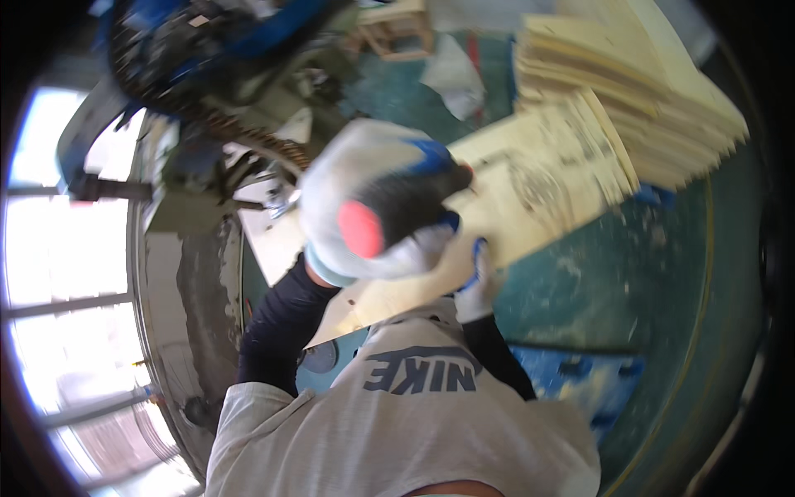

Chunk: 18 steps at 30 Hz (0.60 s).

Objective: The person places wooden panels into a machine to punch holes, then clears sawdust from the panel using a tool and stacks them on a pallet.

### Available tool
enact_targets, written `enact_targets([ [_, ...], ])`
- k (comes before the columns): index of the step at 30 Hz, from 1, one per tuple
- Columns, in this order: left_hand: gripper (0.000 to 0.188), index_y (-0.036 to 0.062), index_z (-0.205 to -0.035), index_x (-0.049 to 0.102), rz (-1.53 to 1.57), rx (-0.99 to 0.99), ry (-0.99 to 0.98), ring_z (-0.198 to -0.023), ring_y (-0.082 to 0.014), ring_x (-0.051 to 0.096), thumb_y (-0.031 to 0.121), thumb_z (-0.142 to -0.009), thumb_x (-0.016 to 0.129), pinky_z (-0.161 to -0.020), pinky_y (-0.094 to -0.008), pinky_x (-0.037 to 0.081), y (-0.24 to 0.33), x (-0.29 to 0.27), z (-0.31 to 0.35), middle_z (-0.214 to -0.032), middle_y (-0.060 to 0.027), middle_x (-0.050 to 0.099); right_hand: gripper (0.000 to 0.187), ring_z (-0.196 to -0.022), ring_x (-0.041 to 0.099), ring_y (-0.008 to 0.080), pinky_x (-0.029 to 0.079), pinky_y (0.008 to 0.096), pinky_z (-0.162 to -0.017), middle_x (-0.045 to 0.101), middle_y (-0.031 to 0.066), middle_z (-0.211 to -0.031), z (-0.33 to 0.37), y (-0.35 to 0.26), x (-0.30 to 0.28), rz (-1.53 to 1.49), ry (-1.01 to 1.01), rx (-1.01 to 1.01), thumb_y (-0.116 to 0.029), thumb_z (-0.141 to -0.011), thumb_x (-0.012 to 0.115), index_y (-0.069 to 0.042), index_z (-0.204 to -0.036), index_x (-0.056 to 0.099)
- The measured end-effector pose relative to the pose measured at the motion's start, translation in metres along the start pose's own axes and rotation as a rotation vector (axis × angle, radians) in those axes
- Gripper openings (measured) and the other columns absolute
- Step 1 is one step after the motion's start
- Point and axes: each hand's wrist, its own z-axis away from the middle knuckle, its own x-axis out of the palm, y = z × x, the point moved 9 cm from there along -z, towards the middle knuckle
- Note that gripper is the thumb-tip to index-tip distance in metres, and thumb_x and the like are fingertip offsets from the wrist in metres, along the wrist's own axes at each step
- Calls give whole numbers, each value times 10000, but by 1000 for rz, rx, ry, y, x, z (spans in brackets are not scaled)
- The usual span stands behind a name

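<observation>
Two gloved hands grip our pale thin plywood sheet, its far edge resting against the tall stack of similar pale boards. Left white glove presses the near edge; whether its fingers are curled, we cannot tell. Right hand pinches the lower edge. Risk: the sheet flexes, slips, knocks the stack.

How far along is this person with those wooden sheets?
Many thin sheets already lie in a stack on the green floor; whether they are finished pieces cannot be told. In hand is one plywood sheet, gripped at its edge by the gloved right hand, with the gloved left hand over it, beside the blue machine. How much remains cannot be judged.
</observation>
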Motion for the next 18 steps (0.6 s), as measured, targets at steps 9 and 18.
enact_targets([
  [9, 554, -12, -1352, 496, 179, -212, 1085, -861, -247, 658, 244, -913, 717, -789, -396, 559, 5, -227, 235, -1060, -163, 661, 504, -1180, 620, 257, 554, 433, -956, 570, 146, -1374, -9, -36, 52, -47, -75, -19, -256, -1022, 596, -11, -1437, 448],
  [18, 451, 23, -1229, 614, -663, -362, 1062, -1050, -224, 702, 39, -818, 798, -932, -334, 556, -33, -348, 266, -1144, -134, 725, 511, -1230, 598, 284, 547, 471, -971, 544, 120, -1434, 7, -43, 70, 5, -113, -30, -321, -1040, 549, -68, -1472, 445],
])
